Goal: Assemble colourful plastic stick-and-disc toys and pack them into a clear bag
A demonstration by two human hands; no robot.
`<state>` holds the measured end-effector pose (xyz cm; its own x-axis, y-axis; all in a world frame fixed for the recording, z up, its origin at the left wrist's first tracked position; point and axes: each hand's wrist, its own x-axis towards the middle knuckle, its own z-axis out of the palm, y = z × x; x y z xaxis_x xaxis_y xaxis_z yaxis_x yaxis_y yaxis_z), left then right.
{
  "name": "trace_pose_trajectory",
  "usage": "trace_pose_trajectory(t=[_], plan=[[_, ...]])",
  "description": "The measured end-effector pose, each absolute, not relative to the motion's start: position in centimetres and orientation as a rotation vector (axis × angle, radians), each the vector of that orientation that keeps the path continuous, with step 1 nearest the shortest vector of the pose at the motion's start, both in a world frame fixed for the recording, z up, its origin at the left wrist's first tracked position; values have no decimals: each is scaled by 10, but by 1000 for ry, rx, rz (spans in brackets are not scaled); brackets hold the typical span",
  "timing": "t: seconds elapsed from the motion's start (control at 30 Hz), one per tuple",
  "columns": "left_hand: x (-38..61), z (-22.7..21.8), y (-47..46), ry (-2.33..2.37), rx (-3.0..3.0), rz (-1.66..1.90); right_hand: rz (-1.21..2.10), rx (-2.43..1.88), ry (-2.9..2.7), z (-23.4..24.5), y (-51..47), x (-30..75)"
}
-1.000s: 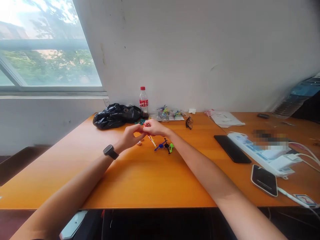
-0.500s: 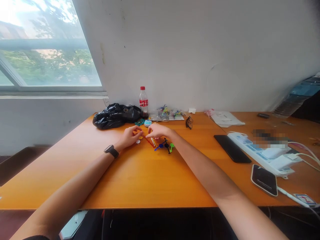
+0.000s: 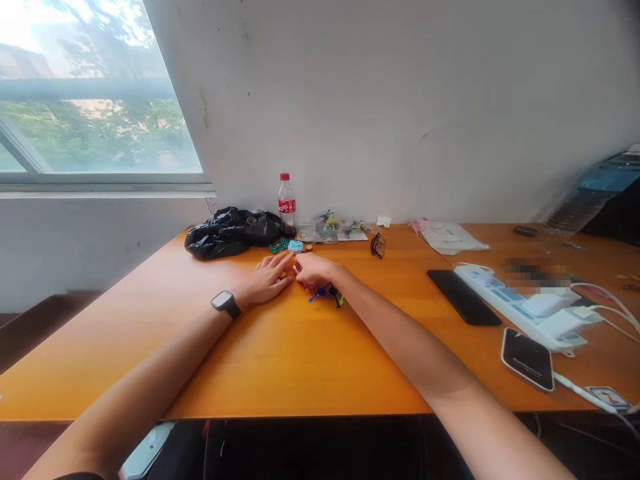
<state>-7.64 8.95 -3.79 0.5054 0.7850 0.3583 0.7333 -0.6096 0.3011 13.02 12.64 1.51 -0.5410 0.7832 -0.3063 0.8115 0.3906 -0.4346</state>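
Wooden tabletop (image 3: 280, 360) is now met by the flattened left hand (image 3: 267, 279), small discs (image 3: 283, 274) partly covered; thin sticks (image 3: 307, 289) are mostly hidden by the curled right hand (image 3: 314, 270), grip unclear. Hands being apart, 2 groups are attended separately.

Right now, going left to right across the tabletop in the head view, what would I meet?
Black-strapped wristwatch, bare left hand, bare right hand, small black looped item, flat black rectangular slab, white-edged phone.

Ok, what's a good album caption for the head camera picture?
Left hand spread, right hand curled, near a blue arrow-tipped piece; red-capped cola bottle behind.
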Motion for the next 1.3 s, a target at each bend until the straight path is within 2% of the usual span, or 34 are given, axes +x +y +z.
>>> trace_pose_trajectory(t=[0.2, 0.43, 0.73, 1.2, 1.3], plan=[[-76, -17, 76, 1455, 2599, 757, -839, 1552, 2625, 6, 133, 134], [-76, -17, 79, 1475, 2504, 760, -594, 1228, 3121, -2, 134, 131], [-73, -15, 77, 1669, 2375, 749, -467, 1140, 3185, -10, 142, 132], [-73, -14, 76, 1661, 2241, 860, -810, 1052, 3127, -3, 138, 135], [-77, -14, 79, 1631, 2144, 879, -771, 1246, 3073, 6, 135, 136]])
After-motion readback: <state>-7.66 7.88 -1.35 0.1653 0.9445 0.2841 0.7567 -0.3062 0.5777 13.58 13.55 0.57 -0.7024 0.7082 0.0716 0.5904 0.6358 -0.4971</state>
